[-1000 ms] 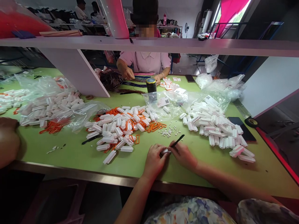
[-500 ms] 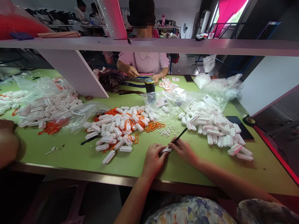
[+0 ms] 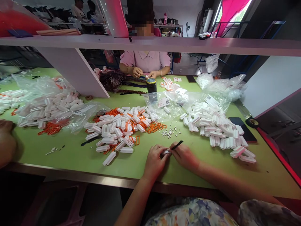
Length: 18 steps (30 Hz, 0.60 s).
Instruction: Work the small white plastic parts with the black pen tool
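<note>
Near the front of the green table, my left hand [image 3: 155,159] is closed around a small white plastic connector housing [image 3: 166,151], mostly covered by my fingers. My right hand [image 3: 182,154] pinches a thin black stick-like tool [image 3: 176,145], its visible end pointing up and to the right. The tool's lower end is hidden at the housing, so I cannot tell whether it touches. Just beyond my hands lie tiny white pegs [image 3: 168,133]. To the left is a heap of white housings [image 3: 113,130] mixed with orange frames [image 3: 155,127]. Another pile of white housings [image 3: 217,130] lies to the right.
A shelf [image 3: 150,44] spans the table. Behind it a co-worker [image 3: 147,61] handles wires. A dark can [image 3: 151,86], clear plastic bags [image 3: 162,106], a dark flat device [image 3: 244,130] and black tape [image 3: 253,122] lie about. Another person's arm [image 3: 6,142] rests at left.
The black tool has tipped lower and shifted left in my right hand, so less of it shows. My left hand stays around the housing. The co-worker's hands have drawn closer together.
</note>
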Motion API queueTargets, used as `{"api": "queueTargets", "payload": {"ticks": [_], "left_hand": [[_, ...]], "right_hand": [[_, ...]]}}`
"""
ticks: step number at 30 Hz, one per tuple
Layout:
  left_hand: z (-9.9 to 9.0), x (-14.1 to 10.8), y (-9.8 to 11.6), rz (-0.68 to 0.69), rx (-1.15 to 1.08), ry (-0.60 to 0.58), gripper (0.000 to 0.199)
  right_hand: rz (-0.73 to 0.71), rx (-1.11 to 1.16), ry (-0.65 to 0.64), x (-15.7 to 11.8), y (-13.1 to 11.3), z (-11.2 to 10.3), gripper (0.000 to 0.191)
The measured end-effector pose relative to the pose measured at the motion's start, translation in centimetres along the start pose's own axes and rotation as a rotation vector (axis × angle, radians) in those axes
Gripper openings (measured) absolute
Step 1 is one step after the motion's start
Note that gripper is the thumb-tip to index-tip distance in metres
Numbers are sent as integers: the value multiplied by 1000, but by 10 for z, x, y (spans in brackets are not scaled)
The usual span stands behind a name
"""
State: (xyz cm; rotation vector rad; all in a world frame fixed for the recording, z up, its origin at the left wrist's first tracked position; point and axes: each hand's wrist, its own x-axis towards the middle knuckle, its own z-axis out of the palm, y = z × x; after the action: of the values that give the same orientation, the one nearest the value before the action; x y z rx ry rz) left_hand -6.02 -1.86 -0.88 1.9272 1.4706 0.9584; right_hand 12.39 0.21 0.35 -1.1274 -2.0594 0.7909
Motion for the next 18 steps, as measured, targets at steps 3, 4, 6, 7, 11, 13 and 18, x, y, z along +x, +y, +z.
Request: {"api": "queueTargets", "payload": {"ticks": [3, 4, 6, 7, 11, 13, 18], "left_hand": [[0, 0, 1, -5, 8, 5, 10], [0, 0, 1, -3, 8, 1, 11], [0, -1, 0, 3, 6, -7, 12], [0, -1, 0, 4, 5, -9, 13], [1, -1, -2, 4, 7, -14, 12], [1, -1, -3, 6, 13, -12, 13], [1, -1, -1, 12, 22, -1, 12]], "right_hand": [[0, 3, 15, 1, 0, 0, 21], [26, 35, 41, 1, 1, 0, 22], [83, 114, 95, 3, 4, 1, 24], [102, 147, 110, 3, 5, 2, 26], [107, 189, 115, 2, 9, 6, 28], [103, 179, 106, 1, 10, 8, 26], [98, 146, 105, -1, 10, 10, 21]]}}
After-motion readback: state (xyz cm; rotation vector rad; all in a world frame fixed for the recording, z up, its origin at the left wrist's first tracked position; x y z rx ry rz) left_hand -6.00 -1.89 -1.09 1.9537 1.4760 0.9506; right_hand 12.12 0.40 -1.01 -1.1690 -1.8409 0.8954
